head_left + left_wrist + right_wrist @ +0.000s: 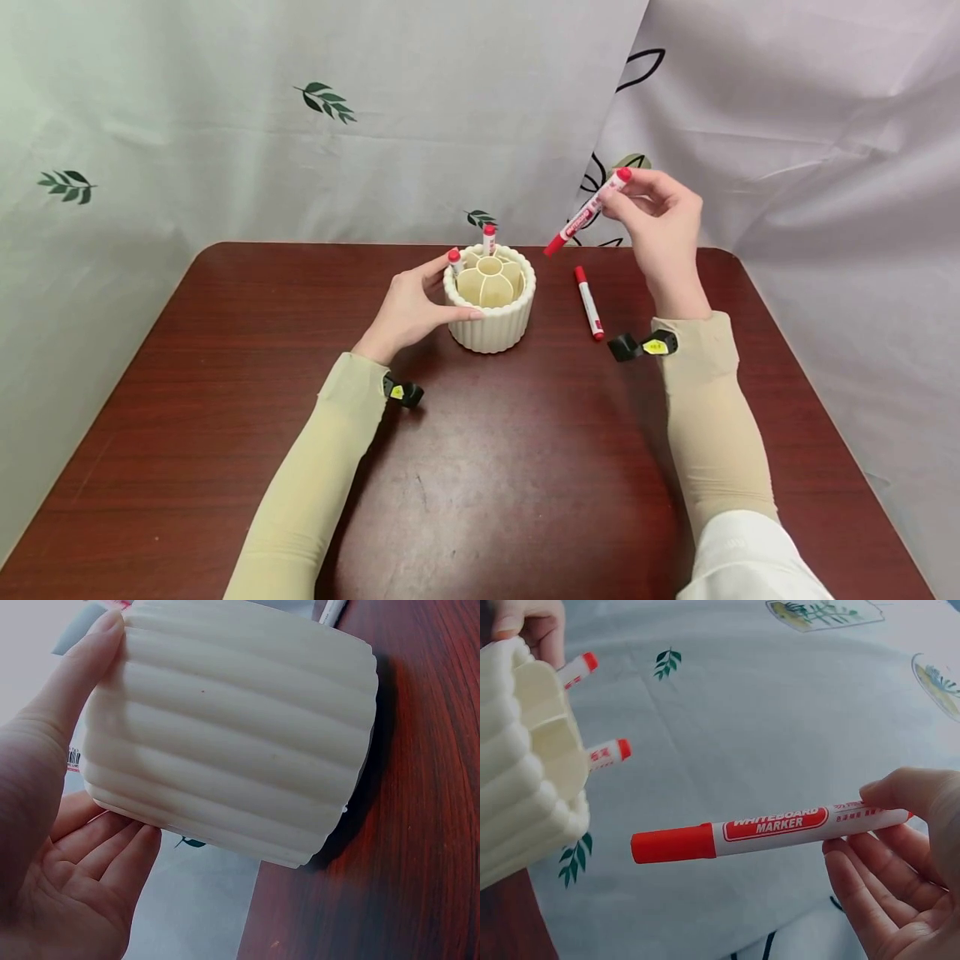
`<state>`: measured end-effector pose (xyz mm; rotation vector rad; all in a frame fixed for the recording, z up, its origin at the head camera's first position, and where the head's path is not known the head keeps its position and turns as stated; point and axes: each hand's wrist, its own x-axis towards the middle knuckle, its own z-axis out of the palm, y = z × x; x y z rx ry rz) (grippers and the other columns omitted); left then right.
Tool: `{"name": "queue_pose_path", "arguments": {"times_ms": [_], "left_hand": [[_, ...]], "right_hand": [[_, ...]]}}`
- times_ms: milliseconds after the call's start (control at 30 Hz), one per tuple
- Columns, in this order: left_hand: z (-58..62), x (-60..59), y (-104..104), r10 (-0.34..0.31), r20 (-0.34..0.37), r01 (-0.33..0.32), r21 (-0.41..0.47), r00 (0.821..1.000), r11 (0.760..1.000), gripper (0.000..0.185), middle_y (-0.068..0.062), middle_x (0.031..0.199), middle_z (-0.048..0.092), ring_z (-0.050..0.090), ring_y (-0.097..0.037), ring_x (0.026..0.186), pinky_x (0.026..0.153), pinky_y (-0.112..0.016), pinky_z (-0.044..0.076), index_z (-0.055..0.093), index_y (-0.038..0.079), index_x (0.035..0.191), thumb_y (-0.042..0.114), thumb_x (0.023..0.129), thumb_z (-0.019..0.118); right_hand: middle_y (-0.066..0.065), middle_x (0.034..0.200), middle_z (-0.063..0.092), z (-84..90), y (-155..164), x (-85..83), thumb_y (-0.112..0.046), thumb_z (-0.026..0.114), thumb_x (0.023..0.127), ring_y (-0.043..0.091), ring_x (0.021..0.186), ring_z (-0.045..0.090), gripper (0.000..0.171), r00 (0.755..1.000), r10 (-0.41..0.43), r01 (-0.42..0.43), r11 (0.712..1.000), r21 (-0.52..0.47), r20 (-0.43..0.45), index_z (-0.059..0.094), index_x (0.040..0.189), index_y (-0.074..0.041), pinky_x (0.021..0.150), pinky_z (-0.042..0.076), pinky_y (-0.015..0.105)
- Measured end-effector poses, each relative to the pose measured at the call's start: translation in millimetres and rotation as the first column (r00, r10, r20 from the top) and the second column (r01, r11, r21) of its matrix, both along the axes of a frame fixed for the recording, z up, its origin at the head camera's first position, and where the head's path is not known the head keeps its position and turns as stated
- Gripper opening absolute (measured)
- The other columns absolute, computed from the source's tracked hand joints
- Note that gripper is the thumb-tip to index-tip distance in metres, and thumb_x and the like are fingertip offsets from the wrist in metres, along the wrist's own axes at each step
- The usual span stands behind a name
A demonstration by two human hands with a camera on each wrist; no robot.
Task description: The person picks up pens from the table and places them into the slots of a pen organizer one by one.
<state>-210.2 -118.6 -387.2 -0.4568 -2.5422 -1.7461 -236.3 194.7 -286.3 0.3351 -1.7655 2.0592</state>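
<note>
A cream ribbed pen holder (491,310) (232,742) (521,765) with petal-shaped compartments stands on the dark red table (225,358). Two red-capped markers (488,238) (604,754) stick up from its far compartments. My left hand (411,307) (52,847) cups the holder's left side, thumb and fingers curled around its wall. My right hand (660,218) (900,862) is raised to the right of the holder and pinches a red whiteboard marker (587,213) (769,831), cap end tilted down toward the holder. Another red marker (589,302) lies flat on the table right of the holder.
A white leaf-printed cloth (322,117) hangs behind and beside the table. The table's front half (510,483) holds only my two forearms in beige sleeves. Small black wrist cameras (643,345) sit by each wrist.
</note>
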Motion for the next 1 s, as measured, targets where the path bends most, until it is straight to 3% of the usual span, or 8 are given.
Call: {"name": "queue_pose_path", "arguments": {"times_ms": [300,533,767,1000], "left_hand": [[-0.2,0.6,0,0.001,0.002,-0.001,-0.003,1.000,1.000,0.101,0.007,0.144,0.056,0.056,-0.011,0.127,0.106,-0.030,0.046,0.051,0.015,0.152,0.043,0.066,0.097],[0.5,0.8,0,0.000,0.002,0.000,-0.003,1.000,1.000,0.101,0.005,0.145,0.055,0.055,-0.013,0.129,0.107,-0.031,0.046,0.050,0.013,0.152,0.039,0.067,0.097],[-0.2,-0.3,1,0.005,-0.003,-0.005,-0.012,1.000,1.000,0.102,0.005,0.145,0.056,0.056,-0.011,0.128,0.106,-0.031,0.046,0.050,0.012,0.152,0.042,0.066,0.097],[-1.1,-0.5,0,0.002,0.001,-0.002,-0.016,1.000,1.000,0.102,0.007,0.144,0.056,0.056,-0.006,0.127,0.106,-0.027,0.045,0.050,0.015,0.152,0.044,0.066,0.097]], "right_hand": [[0.017,0.090,0.070,14.1,-19,-17.1,0.001,0.087,0.079,0.025,0.075,0.068,0.029,0.999,0.037,-0.037,0.999,-0.026,-0.004,0.076,0.105,0.005,0.079,0.061,0.033],[0.015,0.090,0.071,10.8,-33,-26.3,0.000,0.086,0.080,0.022,0.076,0.069,0.023,0.998,0.066,-0.066,0.997,0.028,0.023,0.078,0.101,-0.001,0.078,0.061,0.031],[0.013,0.092,0.071,-2.1,-45,-28.4,-0.005,0.085,0.083,0.021,0.079,0.071,0.022,0.993,0.091,-0.103,0.982,0.160,0.080,0.077,0.103,-0.003,0.079,0.061,0.030],[0.011,0.097,0.072,-15.6,-50,-27.1,-0.015,0.086,0.085,0.022,0.083,0.070,0.029,0.991,0.074,-0.108,0.936,0.334,0.114,0.077,0.111,-0.006,0.081,0.059,0.029]]}}
